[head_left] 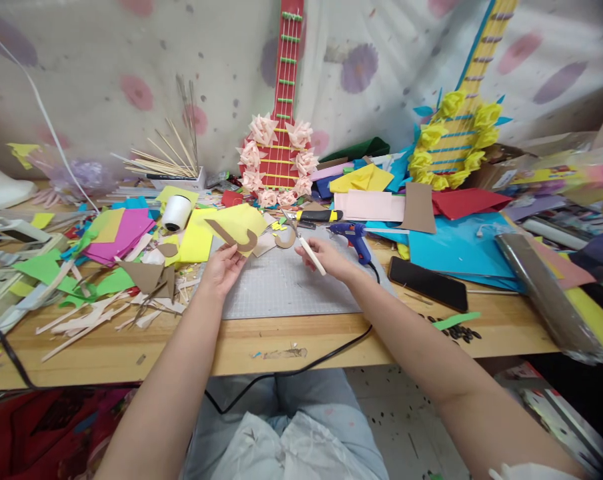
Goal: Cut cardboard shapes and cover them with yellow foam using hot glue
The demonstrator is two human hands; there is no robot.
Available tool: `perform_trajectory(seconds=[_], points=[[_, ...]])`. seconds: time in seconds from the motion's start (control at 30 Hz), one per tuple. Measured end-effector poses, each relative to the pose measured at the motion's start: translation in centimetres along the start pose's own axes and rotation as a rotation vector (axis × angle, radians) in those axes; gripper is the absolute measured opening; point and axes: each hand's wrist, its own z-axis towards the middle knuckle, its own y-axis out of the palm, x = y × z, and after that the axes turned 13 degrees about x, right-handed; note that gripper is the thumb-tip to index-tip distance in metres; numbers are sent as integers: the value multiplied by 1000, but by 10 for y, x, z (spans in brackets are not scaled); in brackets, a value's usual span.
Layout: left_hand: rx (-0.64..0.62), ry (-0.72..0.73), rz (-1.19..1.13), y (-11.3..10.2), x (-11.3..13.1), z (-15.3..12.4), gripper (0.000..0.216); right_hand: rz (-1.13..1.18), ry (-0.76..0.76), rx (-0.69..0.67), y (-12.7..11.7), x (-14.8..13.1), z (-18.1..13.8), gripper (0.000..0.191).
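The left hand (224,268) is pinching a brown hook-shaped piece (223,233) above the grey mat's (291,293) left side; whether its fingers are also gripping the yellow sheet (239,217) beyond, I cannot tell. The right hand's (325,259) fingers are wrapping a white-handled tool (312,253). The brown hook is seemingly showing a finished outline; the sheet is showing no matching cut yet.

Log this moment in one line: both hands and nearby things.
left hand: holds brown hook-shaped piece | right hand: holds white-handled tool | below: grey mat | near right hand: blue glue gun
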Motion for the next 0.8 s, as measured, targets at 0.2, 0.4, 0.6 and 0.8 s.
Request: perform_trajectory(seconds=[0.2, 0.4, 0.6, 0.8], points=[[64, 16, -63, 0, 2, -1, 19, -3, 47, 37, 21, -2, -1, 36], [-51, -34, 143, 8, -19, -15, 20, 274, 161, 187, 52, -6, 7, 48], [-136, -42, 225, 8, -15, -19, 18, 414, 199, 263, 63, -19, 14, 45], [139, -18, 154, -2, 13, -5, 14, 431, 55, 16, 23, -22, 18, 27]])
